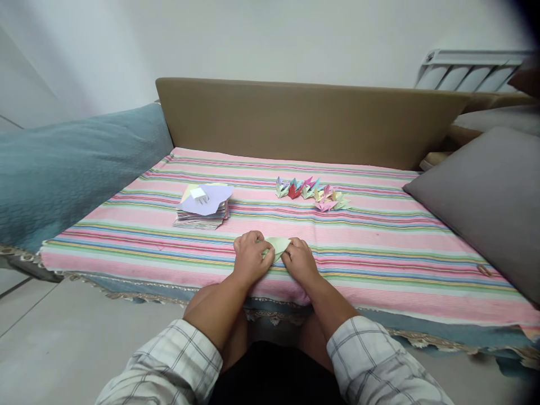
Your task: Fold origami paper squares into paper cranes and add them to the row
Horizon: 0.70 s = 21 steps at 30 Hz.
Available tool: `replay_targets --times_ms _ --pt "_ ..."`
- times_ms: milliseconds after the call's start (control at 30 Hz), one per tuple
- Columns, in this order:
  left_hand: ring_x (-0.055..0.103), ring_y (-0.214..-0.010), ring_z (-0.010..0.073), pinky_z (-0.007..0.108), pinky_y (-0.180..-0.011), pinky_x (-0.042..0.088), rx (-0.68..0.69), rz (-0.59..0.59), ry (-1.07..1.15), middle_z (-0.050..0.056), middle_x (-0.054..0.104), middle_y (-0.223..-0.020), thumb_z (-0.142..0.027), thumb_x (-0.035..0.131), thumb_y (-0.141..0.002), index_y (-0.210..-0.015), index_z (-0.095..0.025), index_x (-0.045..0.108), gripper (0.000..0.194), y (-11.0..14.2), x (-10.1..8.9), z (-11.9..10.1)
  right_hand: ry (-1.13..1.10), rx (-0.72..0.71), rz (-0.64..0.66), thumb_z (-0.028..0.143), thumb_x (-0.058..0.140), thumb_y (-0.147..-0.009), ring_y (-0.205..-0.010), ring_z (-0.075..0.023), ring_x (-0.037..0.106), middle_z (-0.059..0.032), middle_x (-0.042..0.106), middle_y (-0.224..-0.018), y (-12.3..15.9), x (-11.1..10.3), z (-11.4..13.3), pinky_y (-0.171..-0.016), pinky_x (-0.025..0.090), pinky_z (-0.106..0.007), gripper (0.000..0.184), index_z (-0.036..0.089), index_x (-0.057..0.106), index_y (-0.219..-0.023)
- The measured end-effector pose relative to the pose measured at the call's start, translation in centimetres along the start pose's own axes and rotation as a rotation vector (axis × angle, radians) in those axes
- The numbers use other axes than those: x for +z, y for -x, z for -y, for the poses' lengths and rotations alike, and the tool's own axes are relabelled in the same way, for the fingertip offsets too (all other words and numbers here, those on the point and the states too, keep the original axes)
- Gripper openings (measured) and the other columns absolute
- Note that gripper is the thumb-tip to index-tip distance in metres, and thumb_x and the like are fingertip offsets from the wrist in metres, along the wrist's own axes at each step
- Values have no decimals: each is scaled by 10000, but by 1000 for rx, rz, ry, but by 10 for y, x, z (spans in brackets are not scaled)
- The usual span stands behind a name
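Note:
A pale green sheet of folding paper point(278, 245) lies between my two hands near the front of the striped cloth. My left hand point(252, 254) is closed on its left side, with the thumb pressed on the paper. At the right edge, my right hand point(300, 260) pinches the paper between thumb and fingers. Part of the sheet is hidden under the fingers, so its exact folds cannot be made out. Beyond my right hand sits a group of folded paper cranes point(310, 191) in several colours.
A stack of coloured paper point(202, 212) stands at the left with a small white block point(199, 195) on top. The striped cloth point(139, 230) covers the seat. A grey cushion point(481, 197) leans at the right, a blue-covered armrest point(84, 163) at the left, a brown backrest point(304, 121) behind.

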<state>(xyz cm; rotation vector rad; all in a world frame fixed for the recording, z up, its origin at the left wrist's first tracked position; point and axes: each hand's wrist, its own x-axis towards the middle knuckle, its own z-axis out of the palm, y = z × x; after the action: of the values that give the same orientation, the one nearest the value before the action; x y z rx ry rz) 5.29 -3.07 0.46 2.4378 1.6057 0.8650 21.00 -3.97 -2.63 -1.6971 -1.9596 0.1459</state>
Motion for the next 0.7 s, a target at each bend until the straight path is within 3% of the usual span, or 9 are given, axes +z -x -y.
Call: replay_targets --times_ms 133,200,267,367,467,700 --pt "480 -976 211 404 -895 300 71 52 7 42 550 -957 -369 494 -850 -747 -242 690 255 1 2 0 -69 -35 -28 170 521 -802 -876 -194 488 -59 587 -908 0 1 -7 -813 397 -299 148 189 664 -767" --pt "486 -965 207 392 -890 322 78 55 39 43 546 -943 -335 507 -839 -785 -229 671 202 -1 4 1 -138 -40 -50 169 534 -790 -863 -190 486 -50 581 -881 0 2 -10 -814 400 -302 138 196 662 -747" --pt "495 -946 198 356 -858 366 39 27 104 44 538 -939 -250 532 -799 -880 -209 629 133 -4 6 5 -192 -36 -67 158 549 -770 -873 -195 483 -48 581 -891 -1 3 -12 -822 399 -313 125 201 666 -776" --pt "514 -858 168 291 -763 419 -98 0 206 38 526 -911 -147 535 -739 -961 -182 559 225 -11 9 13 -228 -54 -60 167 546 -781 -892 -199 483 -47 586 -917 -1 3 -11 -829 390 -325 146 216 673 -833" --pt "517 -784 157 277 -724 425 -174 58 206 18 516 -843 -159 564 -726 -940 -188 558 215 -17 9 18 -199 -78 -17 198 517 -824 -884 -195 482 -41 595 -928 -2 1 -5 -815 379 -326 166 230 676 -858" --pt "520 -784 147 264 -725 431 -169 91 140 16 517 -839 -140 568 -712 -741 -189 581 59 -20 10 20 22 -81 64 231 511 -856 -903 -207 463 -42 592 -954 0 -1 5 -761 344 -328 175 262 670 -922"
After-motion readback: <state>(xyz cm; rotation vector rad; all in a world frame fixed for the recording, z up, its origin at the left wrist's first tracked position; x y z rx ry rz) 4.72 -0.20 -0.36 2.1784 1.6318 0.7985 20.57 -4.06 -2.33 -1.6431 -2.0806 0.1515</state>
